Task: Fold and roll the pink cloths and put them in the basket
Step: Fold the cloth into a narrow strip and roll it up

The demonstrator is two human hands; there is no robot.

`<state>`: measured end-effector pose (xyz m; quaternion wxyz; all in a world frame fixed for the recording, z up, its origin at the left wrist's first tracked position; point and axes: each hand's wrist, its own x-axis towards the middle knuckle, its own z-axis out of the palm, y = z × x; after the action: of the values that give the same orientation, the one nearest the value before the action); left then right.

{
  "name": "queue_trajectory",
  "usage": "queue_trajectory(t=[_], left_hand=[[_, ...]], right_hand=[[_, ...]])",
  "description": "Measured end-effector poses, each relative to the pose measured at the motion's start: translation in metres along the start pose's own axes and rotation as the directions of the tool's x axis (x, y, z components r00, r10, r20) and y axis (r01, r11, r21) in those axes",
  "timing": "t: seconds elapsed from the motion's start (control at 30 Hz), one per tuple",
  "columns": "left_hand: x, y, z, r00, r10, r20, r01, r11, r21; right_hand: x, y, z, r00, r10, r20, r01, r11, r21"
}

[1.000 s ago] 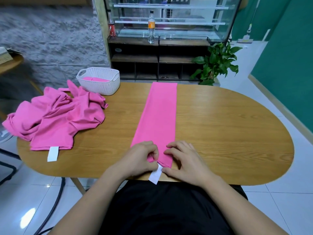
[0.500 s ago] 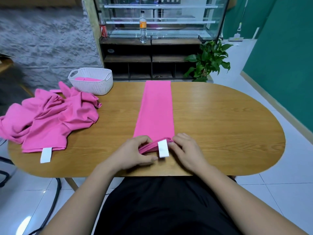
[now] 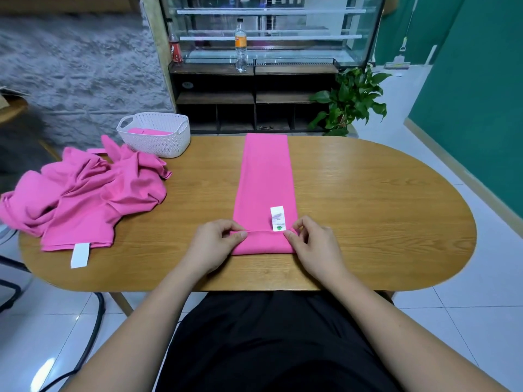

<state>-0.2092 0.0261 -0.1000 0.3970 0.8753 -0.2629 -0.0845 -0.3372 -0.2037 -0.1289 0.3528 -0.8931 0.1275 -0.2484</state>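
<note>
Folded pink cloth (image 3: 264,179): long narrow strip lying flat along the middle of the desk (image 3: 368,207), its near end turned into a low first roll
Left hand (image 3: 215,244): fingers (image 3: 237,235) curled, pinching the roll's left end
Right hand (image 3: 317,247): pinching the roll's right end, just beside the white label (image 3: 278,218)
Handling (judged): light, soft, limp; prone to slacken or skew, so grip both roll ends evenly
Basket (image 3: 155,137): far left of the desk, pink cloth inside
Unfolded cloths (image 3: 85,199): heap at the desk's left edge
</note>
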Motion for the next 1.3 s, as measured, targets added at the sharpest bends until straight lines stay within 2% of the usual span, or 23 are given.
queue_trajectory(t=[0.1,0.23,0.3,0.4,0.47,0.57,0.7,0.93,1.03,1.13,1.2,1.3], left_hand=[[-0.001,-0.001,0.002,0.998,0.059,-0.005,-0.059,0.993,0.104],[-0.002,-0.004,0.001,0.988,0.153,-0.008,-0.150,0.976,0.161],[-0.002,-0.002,-0.001,0.977,0.211,-0.004,-0.205,0.953,0.224],[-0.002,0.003,-0.002,0.953,0.298,0.060,-0.300,0.889,0.345],[-0.003,0.005,-0.001,0.937,0.329,0.117,-0.348,0.862,0.368],[-0.006,0.005,-0.004,0.930,0.327,0.168,-0.365,0.874,0.320],[-0.007,0.003,-0.009,0.930,0.273,0.246,-0.338,0.898,0.280],[-0.005,-0.001,-0.009,0.956,0.276,0.102,-0.293,0.925,0.242],[-0.004,-0.002,-0.008,0.977,0.207,0.050,-0.213,0.955,0.204],[-0.002,-0.005,-0.007,0.986,0.145,0.081,-0.152,0.985,0.077],[-0.001,-0.005,-0.006,0.986,0.131,0.107,-0.132,0.991,0.008],[-0.002,-0.006,-0.001,0.990,0.133,0.054,-0.135,0.990,0.030]], right_hand=[[0.001,0.002,0.000,1.000,0.000,-0.009,-0.001,0.999,-0.039],[0.000,0.004,-0.001,0.999,-0.042,-0.032,0.039,0.994,-0.103],[-0.001,0.003,-0.001,0.988,-0.153,-0.017,0.148,0.972,-0.181],[-0.006,-0.001,0.001,0.935,-0.341,0.091,0.353,0.899,-0.258],[-0.007,-0.002,0.001,0.916,-0.368,0.158,0.398,0.877,-0.268],[-0.007,-0.006,-0.003,0.936,-0.301,0.184,0.341,0.907,-0.247],[-0.009,-0.014,-0.004,0.928,-0.248,0.276,0.331,0.891,-0.311],[-0.006,-0.008,-0.001,0.943,-0.257,0.209,0.317,0.886,-0.337],[-0.003,-0.006,0.001,0.966,-0.214,0.143,0.242,0.945,-0.218],[0.002,-0.002,0.000,0.980,-0.172,0.104,0.179,0.982,-0.062],[0.002,-0.003,-0.002,0.989,-0.125,0.077,0.126,0.992,-0.017],[0.001,-0.004,0.001,0.994,-0.094,0.049,0.096,0.995,-0.032]])
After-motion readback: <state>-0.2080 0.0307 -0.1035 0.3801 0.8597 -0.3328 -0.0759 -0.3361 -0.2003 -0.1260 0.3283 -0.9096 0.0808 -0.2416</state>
